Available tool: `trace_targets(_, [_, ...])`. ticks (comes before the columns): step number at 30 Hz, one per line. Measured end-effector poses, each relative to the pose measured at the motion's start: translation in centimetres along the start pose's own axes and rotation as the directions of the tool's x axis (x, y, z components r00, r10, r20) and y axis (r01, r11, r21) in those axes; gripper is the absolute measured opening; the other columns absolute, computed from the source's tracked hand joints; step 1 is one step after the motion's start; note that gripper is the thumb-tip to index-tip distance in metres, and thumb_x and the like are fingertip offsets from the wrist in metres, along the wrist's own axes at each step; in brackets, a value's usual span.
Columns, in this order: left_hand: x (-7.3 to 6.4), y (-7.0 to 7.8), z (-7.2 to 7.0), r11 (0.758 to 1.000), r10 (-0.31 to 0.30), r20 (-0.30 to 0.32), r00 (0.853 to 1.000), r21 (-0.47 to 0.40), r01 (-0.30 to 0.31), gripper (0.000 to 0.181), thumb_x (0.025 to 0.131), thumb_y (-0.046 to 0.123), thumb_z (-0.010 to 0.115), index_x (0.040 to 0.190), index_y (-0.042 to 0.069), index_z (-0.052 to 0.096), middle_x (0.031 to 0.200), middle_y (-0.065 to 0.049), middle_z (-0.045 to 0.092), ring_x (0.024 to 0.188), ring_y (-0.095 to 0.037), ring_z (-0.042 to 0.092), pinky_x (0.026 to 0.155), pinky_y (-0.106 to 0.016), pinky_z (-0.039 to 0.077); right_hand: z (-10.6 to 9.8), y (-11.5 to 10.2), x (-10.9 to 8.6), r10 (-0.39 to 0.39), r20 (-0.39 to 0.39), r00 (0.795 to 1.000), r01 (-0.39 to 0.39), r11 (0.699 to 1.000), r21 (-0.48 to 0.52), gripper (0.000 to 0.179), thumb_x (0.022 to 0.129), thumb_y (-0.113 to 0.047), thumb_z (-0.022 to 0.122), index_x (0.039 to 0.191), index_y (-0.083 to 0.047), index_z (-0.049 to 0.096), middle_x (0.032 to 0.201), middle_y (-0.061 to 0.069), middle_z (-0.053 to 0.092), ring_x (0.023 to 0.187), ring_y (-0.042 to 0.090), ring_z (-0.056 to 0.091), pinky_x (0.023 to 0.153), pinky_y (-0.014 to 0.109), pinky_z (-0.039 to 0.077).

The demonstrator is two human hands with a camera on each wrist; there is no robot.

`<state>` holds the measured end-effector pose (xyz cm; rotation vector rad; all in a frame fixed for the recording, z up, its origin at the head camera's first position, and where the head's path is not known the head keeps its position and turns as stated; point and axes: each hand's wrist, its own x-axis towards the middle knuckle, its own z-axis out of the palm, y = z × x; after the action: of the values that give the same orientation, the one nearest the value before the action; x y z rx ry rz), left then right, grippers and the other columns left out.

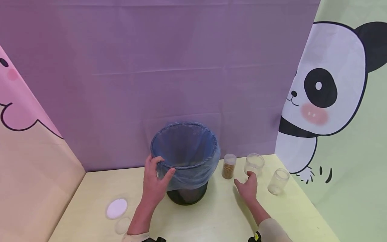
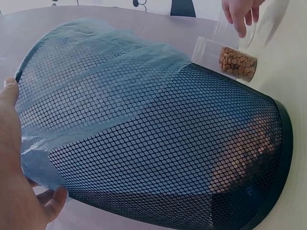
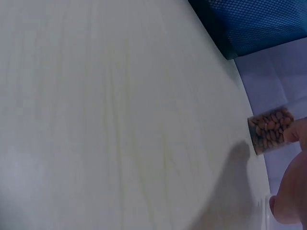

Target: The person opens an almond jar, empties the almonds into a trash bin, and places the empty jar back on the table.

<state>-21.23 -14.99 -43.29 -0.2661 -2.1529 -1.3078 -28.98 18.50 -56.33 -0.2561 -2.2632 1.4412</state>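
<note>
A black mesh wastebasket (image 2: pixel 158 158) stands upright on the table, its rim lined with a thin blue plastic bag (image 1: pixel 193 176). My left hand (image 1: pixel 155 183) grips the lined rim at its left front, fingers bent over the edge. To the basket's right stands a clear jar (image 1: pixel 228 167) partly filled with small brown pellets. My right hand (image 1: pixel 248 189) hovers just in front of a wide clear jar (image 1: pixel 254 163), thumb and fingers spread with nothing between them. Further right is another clear jar (image 1: pixel 278 181), without a lid.
A white round lid (image 1: pixel 116 208) and a clear round lid (image 1: pixel 122 225) lie on the pale table (image 1: pixel 193 223) at the left. A purple backdrop (image 1: pixel 187 67) rises right behind the basket. A side panel with a panda (image 1: pixel 332 77) borders the right.
</note>
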Motion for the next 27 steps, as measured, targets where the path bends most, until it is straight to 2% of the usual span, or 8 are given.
trace_targets(4, [-0.1,-0.1,-0.2,1.0,-0.001,-0.002,1.0,-0.003,0.001,0.045,0.086,0.02,0.076,0.119,0.007,0.049,0.152,-0.016,0.025,0.137,-0.036,0.028,0.1,-0.062,0.031,1.6,-0.1,0.0,-0.007,0.039,0.999,0.006,1.0,0.013,0.062,0.075,-0.004,0.077,0.122,0.014,0.04,0.121,0.034,0.048,0.11,0.048,0.048,0.094,0.054,0.039])
trace_targets(7, [0.0,-0.2,-0.1,1.0,-0.003,0.004,1.0,-0.002,0.003,0.045,0.087,0.022,0.075,0.12,0.007,0.049,0.153,-0.015,0.024,0.137,-0.036,0.028,0.1,-0.062,0.032,2.3,-0.1,0.3,0.02,0.058,0.998,-0.022,0.999,0.037,0.063,0.076,-0.003,0.076,0.124,0.013,0.038,0.123,0.033,0.047,0.112,0.048,0.049,0.096,0.053,0.039])
trace_targets(13, [0.0,-0.3,0.1,1.0,0.009,-0.004,1.0,0.006,-0.009,0.042,0.086,0.023,0.075,0.118,0.013,0.049,0.151,-0.014,0.027,0.136,-0.034,0.029,0.1,-0.061,0.032,3.1,0.3,0.8,0.087,0.09,0.992,-0.094,0.992,0.078,0.065,0.079,-0.006,0.077,0.127,0.011,0.037,0.127,0.031,0.046,0.117,0.046,0.048,0.099,0.051,0.039])
trace_targets(18, [0.0,-0.5,0.2,1.0,0.024,-0.003,1.0,0.008,-0.024,0.042,0.086,0.024,0.075,0.117,0.013,0.049,0.151,-0.013,0.027,0.136,-0.033,0.029,0.1,-0.06,0.032,3.6,0.7,1.5,0.095,0.109,0.99,-0.105,0.99,0.094,0.069,0.078,-0.007,0.079,0.128,0.012,0.036,0.126,0.031,0.045,0.119,0.047,0.047,0.101,0.051,0.038])
trace_targets(22, [0.1,-0.6,0.1,1.0,0.029,-0.01,1.0,0.005,-0.029,0.042,0.086,0.024,0.075,0.118,0.01,0.049,0.15,-0.013,0.028,0.135,-0.033,0.031,0.099,-0.059,0.033,4.1,1.0,2.3,0.1,0.149,0.984,-0.111,0.991,0.068,0.072,0.077,-0.009,0.08,0.13,0.01,0.034,0.128,0.03,0.044,0.121,0.046,0.046,0.102,0.05,0.037])
trace_targets(27, [0.1,-0.6,0.1,1.0,0.028,-0.014,1.0,0.013,-0.028,0.042,0.086,0.024,0.075,0.117,0.011,0.049,0.149,-0.013,0.029,0.133,-0.032,0.033,0.097,-0.058,0.035,4.6,1.0,2.9,0.086,0.179,0.98,-0.089,0.996,0.011,0.074,0.075,-0.012,0.082,0.128,0.01,0.036,0.127,0.03,0.046,0.12,0.044,0.046,0.101,0.051,0.037])
